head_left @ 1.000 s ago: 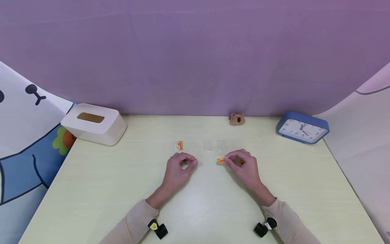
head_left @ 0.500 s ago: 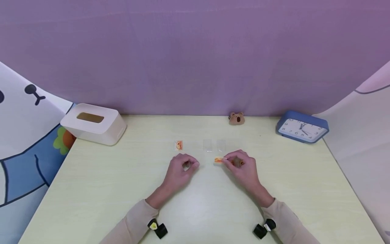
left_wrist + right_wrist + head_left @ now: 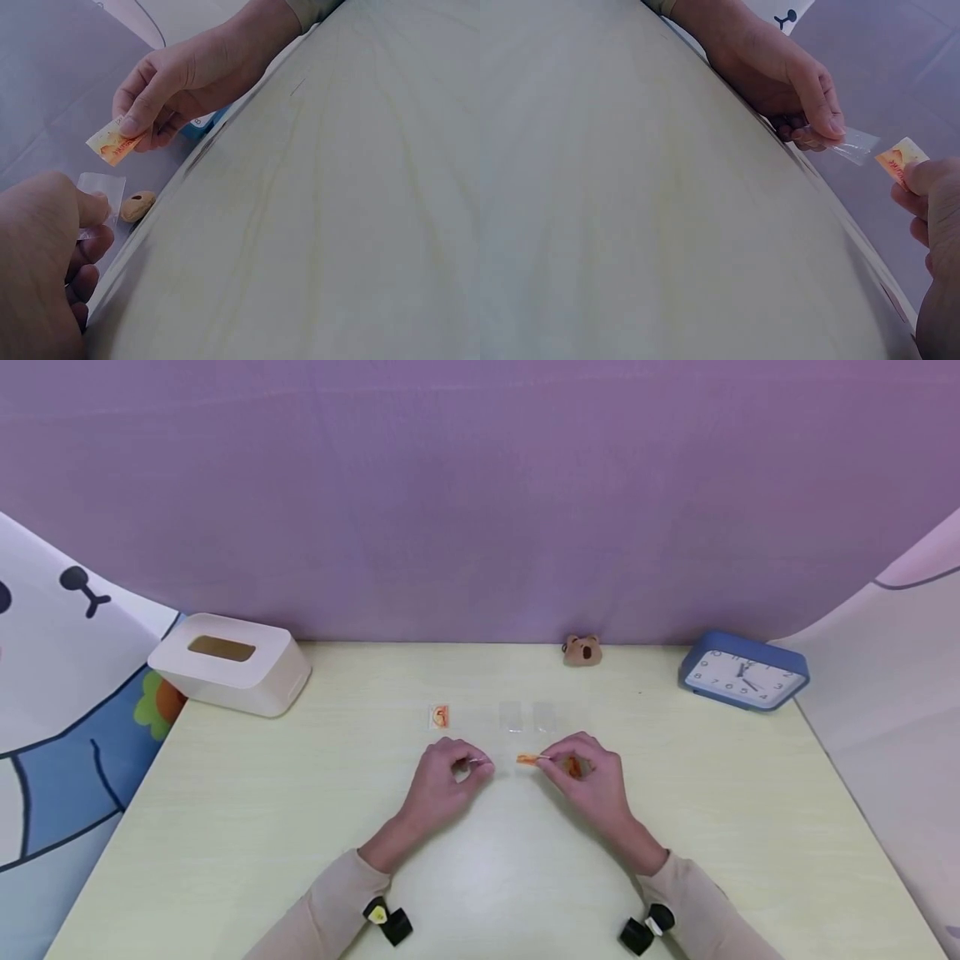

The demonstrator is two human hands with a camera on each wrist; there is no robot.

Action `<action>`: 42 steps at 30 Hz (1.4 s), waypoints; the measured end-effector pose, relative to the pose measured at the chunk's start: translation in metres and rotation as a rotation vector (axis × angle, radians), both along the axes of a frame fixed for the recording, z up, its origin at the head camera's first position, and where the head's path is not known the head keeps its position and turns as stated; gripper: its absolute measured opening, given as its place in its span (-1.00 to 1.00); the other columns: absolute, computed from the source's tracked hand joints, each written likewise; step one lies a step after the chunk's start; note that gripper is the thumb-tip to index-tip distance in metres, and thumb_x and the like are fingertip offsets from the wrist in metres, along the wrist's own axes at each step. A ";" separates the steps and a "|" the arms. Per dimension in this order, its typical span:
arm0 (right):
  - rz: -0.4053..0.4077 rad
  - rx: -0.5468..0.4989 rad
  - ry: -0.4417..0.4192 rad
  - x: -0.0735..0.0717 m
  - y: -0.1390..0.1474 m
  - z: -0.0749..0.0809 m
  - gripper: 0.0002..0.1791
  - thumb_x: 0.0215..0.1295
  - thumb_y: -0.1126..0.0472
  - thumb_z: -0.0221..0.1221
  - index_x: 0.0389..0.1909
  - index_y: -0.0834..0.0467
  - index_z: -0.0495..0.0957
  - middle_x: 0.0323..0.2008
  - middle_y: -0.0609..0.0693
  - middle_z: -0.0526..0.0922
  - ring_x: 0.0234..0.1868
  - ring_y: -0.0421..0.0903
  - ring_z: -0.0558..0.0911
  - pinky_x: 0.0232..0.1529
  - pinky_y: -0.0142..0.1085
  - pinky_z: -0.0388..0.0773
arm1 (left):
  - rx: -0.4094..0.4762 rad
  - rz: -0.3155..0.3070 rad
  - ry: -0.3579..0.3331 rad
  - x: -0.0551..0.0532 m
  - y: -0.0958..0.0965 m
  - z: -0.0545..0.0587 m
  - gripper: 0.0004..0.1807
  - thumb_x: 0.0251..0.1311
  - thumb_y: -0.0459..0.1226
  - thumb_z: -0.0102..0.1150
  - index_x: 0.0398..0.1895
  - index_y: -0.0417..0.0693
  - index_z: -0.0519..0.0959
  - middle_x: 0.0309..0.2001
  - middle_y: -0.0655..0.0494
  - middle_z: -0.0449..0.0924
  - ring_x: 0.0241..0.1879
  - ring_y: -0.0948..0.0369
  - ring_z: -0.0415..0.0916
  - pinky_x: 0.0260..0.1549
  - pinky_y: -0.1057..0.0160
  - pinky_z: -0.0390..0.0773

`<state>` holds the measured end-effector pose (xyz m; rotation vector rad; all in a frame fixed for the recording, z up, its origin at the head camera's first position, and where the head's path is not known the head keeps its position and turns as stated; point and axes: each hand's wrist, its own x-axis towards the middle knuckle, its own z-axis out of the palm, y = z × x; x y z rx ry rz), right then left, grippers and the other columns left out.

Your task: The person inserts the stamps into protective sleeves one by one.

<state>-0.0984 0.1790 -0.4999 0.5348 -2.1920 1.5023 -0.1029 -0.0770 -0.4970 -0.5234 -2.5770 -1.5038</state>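
Note:
My left hand (image 3: pixel 441 781) pinches a small clear plastic bag (image 3: pixel 857 144) between thumb and forefinger. In the left wrist view the bag (image 3: pixel 107 193) sticks up past the thumb tip. Opposite it, my right hand (image 3: pixel 603 785) pinches a small orange-and-white printed card (image 3: pixel 114 141) by one end, its free edge facing the bag. The right wrist view shows the card (image 3: pixel 900 156) close to the bag's end, with a narrow gap between them. Behind the right fingers an orange printed piece (image 3: pixel 573 767) on the table shows in part.
Two clear bags (image 3: pixel 511 717) lie beyond the hands, with an orange printed card in a clear sleeve (image 3: pixel 439 717) to their left. Farther back stand a white tissue box (image 3: pixel 225 664), a brown animal-head figure (image 3: pixel 582 651) and a blue clock (image 3: pixel 745 672).
My right hand has moved left with the card, toward the bag, and the card now appears more edge-on. My left hand has shifted slightly right.

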 end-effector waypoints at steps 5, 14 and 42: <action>-0.001 0.006 -0.011 0.000 -0.001 0.000 -0.73 0.08 0.55 0.60 -0.30 0.18 0.82 -0.35 0.05 0.81 -0.32 -0.03 0.65 -0.29 -0.30 0.53 | 0.006 -0.003 0.003 -0.001 0.000 -0.001 -0.94 0.32 -0.30 0.56 -0.28 0.07 0.84 -0.41 0.35 0.66 -0.32 0.24 0.48 -0.08 0.14 0.40; 0.011 0.038 -0.031 0.002 -0.002 0.001 -0.77 0.15 0.50 0.59 -0.29 0.15 0.83 -0.32 0.00 0.83 -0.25 -0.01 0.70 -0.20 -0.32 0.59 | 0.006 -0.001 -0.008 0.000 0.001 -0.001 -0.95 0.32 -0.29 0.56 -0.27 0.07 0.85 -0.41 0.36 0.65 -0.32 0.23 0.47 -0.08 0.14 0.39; -0.036 0.018 -0.020 0.003 -0.008 -0.005 -0.75 0.17 0.53 0.56 -0.27 0.16 0.81 -0.32 -0.04 0.80 -0.28 -0.13 0.67 -0.22 -0.41 0.56 | 0.004 -0.045 -0.040 0.000 0.001 0.001 -0.94 0.40 -0.22 0.52 -0.25 0.02 0.84 -0.36 0.32 0.73 -0.27 0.23 0.51 -0.02 0.12 0.42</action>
